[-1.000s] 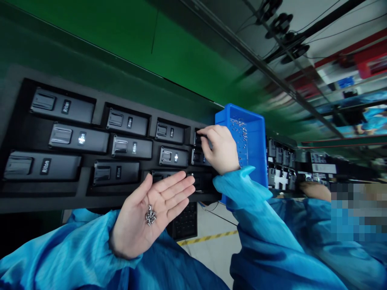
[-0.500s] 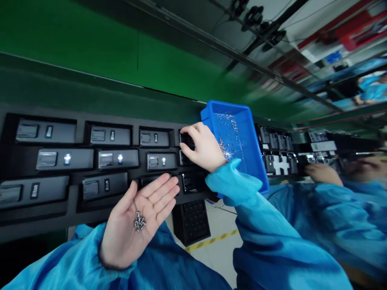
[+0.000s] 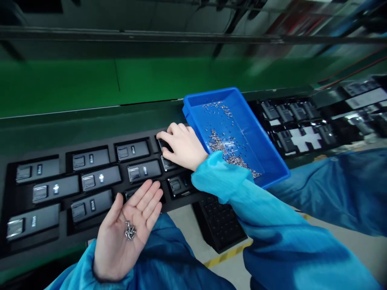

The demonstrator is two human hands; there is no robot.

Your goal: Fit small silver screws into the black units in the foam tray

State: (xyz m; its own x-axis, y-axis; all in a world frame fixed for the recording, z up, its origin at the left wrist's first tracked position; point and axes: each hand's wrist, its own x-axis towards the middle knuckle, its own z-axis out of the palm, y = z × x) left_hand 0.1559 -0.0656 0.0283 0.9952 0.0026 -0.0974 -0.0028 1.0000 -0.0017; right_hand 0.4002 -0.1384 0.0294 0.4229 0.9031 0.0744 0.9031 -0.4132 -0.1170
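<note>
My left hand (image 3: 130, 229) is palm up with its fingers stretched out, and a small heap of silver screws (image 3: 130, 231) lies on the palm. Over the back row of a black tray (image 3: 66, 213), my right hand (image 3: 183, 147) reaches with bent fingers. Its thumb and forefinger are apart, spanning the end of a dark case (image 3: 163, 144) in a slot; its other fingertips are hidden. Several grey cases marked "Riton", such as a middle-row case (image 3: 144, 170), lie in the slots. At my right wrist stands a blue bin (image 3: 256, 133) with many loose screws (image 3: 225, 147).
A green panel (image 3: 151, 76) runs behind the bench. Farther right, another tray (image 3: 299, 125) holds dark parts. Below the bench edge is a black gridded tray (image 3: 220, 221) near yellow floor tape (image 3: 229, 254). Another person's blue sleeve (image 3: 341, 189) is at the right.
The view has swung, showing more of the blue bin and its screws. My right hand stays over the same tray area; the screws remain on my left palm.
</note>
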